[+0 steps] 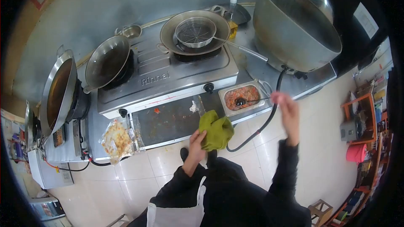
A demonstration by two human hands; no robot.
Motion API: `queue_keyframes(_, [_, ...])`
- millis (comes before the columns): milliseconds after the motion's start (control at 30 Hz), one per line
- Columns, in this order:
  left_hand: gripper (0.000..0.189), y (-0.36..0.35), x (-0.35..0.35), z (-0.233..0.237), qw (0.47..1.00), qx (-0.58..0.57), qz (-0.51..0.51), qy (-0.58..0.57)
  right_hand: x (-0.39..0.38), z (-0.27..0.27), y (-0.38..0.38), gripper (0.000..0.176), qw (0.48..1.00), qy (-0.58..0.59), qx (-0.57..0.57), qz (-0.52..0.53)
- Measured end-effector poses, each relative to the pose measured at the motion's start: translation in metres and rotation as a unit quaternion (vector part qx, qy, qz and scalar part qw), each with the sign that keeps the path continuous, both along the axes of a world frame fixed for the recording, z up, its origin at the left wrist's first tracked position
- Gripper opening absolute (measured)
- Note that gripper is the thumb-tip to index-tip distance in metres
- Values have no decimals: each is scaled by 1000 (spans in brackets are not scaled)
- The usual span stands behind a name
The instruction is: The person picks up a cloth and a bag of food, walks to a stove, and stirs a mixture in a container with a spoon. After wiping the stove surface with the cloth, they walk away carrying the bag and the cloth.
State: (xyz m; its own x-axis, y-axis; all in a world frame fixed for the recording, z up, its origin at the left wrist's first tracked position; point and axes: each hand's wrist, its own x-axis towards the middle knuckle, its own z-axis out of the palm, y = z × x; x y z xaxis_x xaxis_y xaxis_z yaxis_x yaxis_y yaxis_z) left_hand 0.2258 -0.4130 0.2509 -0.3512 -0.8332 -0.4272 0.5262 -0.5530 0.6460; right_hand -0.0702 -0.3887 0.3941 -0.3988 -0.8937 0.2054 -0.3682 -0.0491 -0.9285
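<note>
A green cloth [216, 131] hangs bunched in my left hand [196, 143], whose fingers close on its left side. Right of it, a rectangular metal tray [226, 108] holds a reddish minced mixture [240, 94]. A dark ladle [240, 101] rests in the mixture, and its thin handle runs right toward my right hand [287, 111]. That hand is blurred at the handle's end, so its grip is unclear. A black hose [274, 111] passes between tray and hand.
The Rinnai stove [168, 75] carries a pan [107, 62] and a wok [168, 38] with a strainer [195, 31]. A large pot [273, 33] stands back right. Another wok [47, 109] is left. A food-filled plastic bag [117, 141] lies at the counter's front edge.
</note>
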Motion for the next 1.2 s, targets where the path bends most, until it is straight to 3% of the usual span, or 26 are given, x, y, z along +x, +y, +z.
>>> queue_keyframes(67, [30,5,34,17,1000,-1,21,-5,61,-18,5,22,996,-54,-10,66])
queue_keyframes(133, [31,8,74,28,999,-24,26,-19,117,-36,-9,16,991,-72,57,97])
queue_keyframes(200, [31,11,114,36,995,-72,27,-57,150,-101,-32,12,988,48,78,127])
queue_keyframes(300, [28,16,154,46,981,-132,55,-128,193,-146,-54,22,937,345,44,30])
queue_keyframes(400, [24,21,178,50,969,-153,91,-169,206,-183,-59,31,929,351,116,-20])
queue_keyframes(500, [24,24,183,52,969,-145,125,-159,195,-190,-37,33,931,344,121,-15])
queue_keyframes(667, [25,17,167,48,982,-128,78,-114,177,-193,-11,27,937,324,88,-97])
queue_keyframes(767, [25,9,148,41,981,-148,19,-124,172,-180,-11,27,908,398,66,-114])
queue_keyframes(833, [23,-1,127,44,969,-193,-27,-152,178,-166,-4,22,945,308,41,-105])
queue_keyframes(867, [23,-8,116,48,933,-280,-52,-221,181,-156,2,22,959,262,30,-101])
queue_keyframes(900, [23,-13,106,52,884,-361,-76,-287,183,-143,9,28,994,40,84,-52])
queue_keyframes(933, [23,-16,95,57,824,-436,-101,-349,187,-128,16,35,973,-185,135,-3])
queue_keyframes(967, [25,-16,85,67,793,-466,-127,-370,191,-118,23,43,898,-400,178,46])
queue_keyframes(1000, [27,-14,74,79,760,-496,-152,-390,190,-114,28,61,826,-523,183,103])
queue_keyframes(1100, [32,-2,50,79,656,-585,-223,-422,201,-99,29,61,753,-648,58,101])
queue_keyframes(1133, [34,1,48,77,618,-613,-243,-427,205,-106,26,57,748,-660,42,57])
queue_keyframes(1200, [34,3,52,77,647,-601,-269,-385,207,-113,28,54,738,-674,20,42])
